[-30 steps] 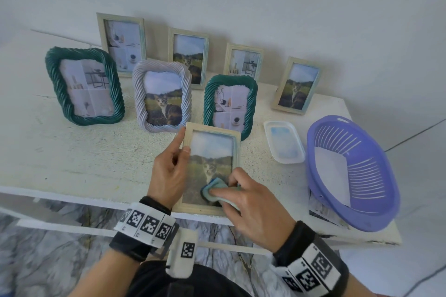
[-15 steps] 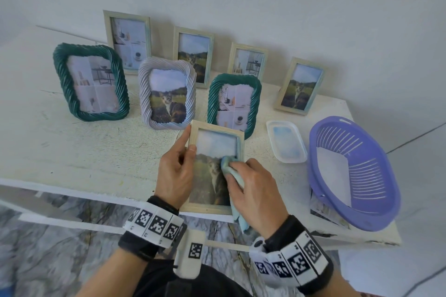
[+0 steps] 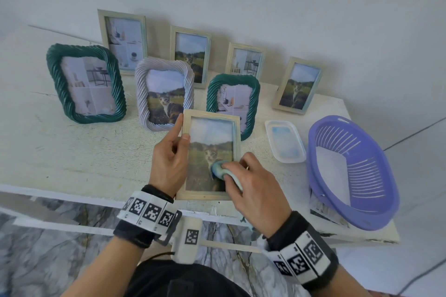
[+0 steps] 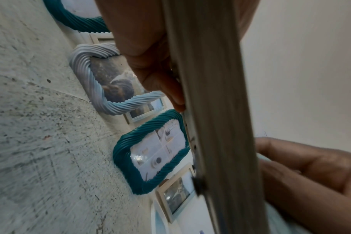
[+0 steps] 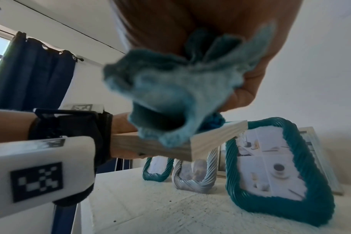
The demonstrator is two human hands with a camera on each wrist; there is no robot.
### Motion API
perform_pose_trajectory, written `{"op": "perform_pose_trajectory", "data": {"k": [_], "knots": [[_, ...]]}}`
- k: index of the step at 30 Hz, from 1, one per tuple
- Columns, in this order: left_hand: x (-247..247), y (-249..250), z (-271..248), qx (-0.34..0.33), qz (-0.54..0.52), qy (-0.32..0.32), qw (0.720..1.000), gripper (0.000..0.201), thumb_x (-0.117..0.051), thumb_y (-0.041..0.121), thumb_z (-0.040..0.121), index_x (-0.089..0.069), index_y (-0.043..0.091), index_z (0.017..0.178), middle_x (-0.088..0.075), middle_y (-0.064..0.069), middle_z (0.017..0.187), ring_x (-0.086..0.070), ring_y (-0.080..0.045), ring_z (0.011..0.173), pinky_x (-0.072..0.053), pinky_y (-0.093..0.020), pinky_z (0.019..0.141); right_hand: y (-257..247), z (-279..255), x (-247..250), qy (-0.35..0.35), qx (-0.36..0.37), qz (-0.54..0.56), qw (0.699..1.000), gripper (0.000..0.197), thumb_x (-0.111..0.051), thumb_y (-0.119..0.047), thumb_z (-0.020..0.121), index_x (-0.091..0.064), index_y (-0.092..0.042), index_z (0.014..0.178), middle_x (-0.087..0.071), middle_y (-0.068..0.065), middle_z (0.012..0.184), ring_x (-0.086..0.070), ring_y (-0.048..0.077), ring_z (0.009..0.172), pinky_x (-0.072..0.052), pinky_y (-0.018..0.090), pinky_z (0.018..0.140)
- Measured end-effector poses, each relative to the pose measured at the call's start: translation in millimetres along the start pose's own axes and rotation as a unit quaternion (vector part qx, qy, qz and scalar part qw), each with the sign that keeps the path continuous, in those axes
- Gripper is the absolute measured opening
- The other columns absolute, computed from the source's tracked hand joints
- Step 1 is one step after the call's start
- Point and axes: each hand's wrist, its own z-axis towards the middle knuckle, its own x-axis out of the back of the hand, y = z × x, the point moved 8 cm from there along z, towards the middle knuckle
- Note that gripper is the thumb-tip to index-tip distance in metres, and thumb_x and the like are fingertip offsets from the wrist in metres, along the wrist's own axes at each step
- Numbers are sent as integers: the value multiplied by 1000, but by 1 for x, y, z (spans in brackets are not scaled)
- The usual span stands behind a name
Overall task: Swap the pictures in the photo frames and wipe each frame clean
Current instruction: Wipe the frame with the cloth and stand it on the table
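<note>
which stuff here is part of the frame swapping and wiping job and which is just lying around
In use:
- wooden frame, held by left hand
- blue cloth, in right hand
- standing frames

Lying about:
- purple basket
- plastic tray

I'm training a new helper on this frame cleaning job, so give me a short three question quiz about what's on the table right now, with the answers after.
1. True or false: the left hand holds the wooden frame by its left edge.
2. What does the right hand press against the glass? A) a sponge B) a blue cloth C) a paper towel
3. Fill in: the twisted frame between the two green twisted frames, the large one and the small one, is coloured ____.

Key:
1. True.
2. B, the blue cloth, low on the cat picture.
3. Lilac: the lilac frame shows a cat.
</note>
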Motion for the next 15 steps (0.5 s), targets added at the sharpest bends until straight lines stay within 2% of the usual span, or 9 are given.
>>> {"op": "perform_pose_trajectory", "data": {"k": [4, 10, 13, 15], "knots": [[-2, 1, 5, -4, -9, -15, 1000, 50, -46, 30, 95, -41, 26, 145, -43, -8, 67, -36, -18, 59, -34, -31, 56, 5, 17, 2, 38, -37, -25, 998, 17, -53, -26, 94, -63, -15, 103, -44, 0, 85, -40, 15, 54, -35, 23, 49], [-6, -3, 1, -14, 0, -22, 1000, 45, -46, 13, 101, -42, 19, 146, -41, -8, 67, -32, -12, 55, -30, -27, 51, 17, 32, -2, 68, -68, -37, 995, 16, -54, -26, 96, -62, -14, 101, -51, 3, 85, -53, 21, 59, -41, 28, 48], [-4, -4, 4, -9, -1, -17, 1000, 47, -47, 22, 97, -44, 22, 144, -45, -8, 69, -34, -14, 58, -32, -28, 54, 15, 28, -4, 56, -50, 12, 997, 17, -54, -27, 96, -62, -19, 109, -49, 0, 87, -52, 20, 61, -44, 29, 49], [-2, -7, 6, 2, -6, -16, 1000, 50, -47, 28, 94, -45, 24, 144, -46, -8, 71, -35, -15, 59, -34, -30, 56, 10, 21, -8, 18, -11, 69, 997, 22, -56, -24, 95, -62, -24, 116, -48, -2, 93, -52, 16, 65, -46, 26, 53]]}}
